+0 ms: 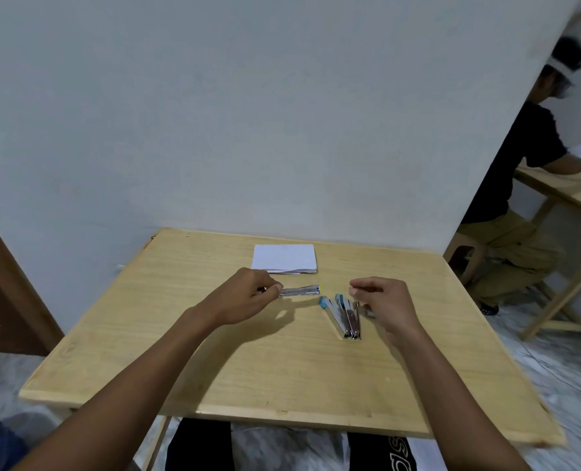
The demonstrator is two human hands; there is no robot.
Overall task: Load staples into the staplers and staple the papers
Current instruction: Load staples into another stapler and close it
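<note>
- Your left grip (248, 295) pinches the left end of one slim metal stapler (301, 290) between thumb and fingertips. The stapler points right with a yellowish tip and sits just above the surface (248, 368), with its shadow below it.
- Your right grip (382, 304) hovers right of centre. Thumb and forefinger meet at their tips and the other fingers are curled. You cannot tell whether anything is held between them.
- A small grey piece (369, 313) shows just under those curled fingers. It is too blurred to identify.
- A splayed metal stapler cluster (345, 316) lies on the surface, just left of your right grip. It is opened into a fan with two blue tips. Whether this is one stapler or two cannot be told.
- One stack of white papers (284, 257) lies at the far middle of the surface, apart from both grips.
- One other person (527, 171) sits at the far right, beside a second table (568, 195).
</note>
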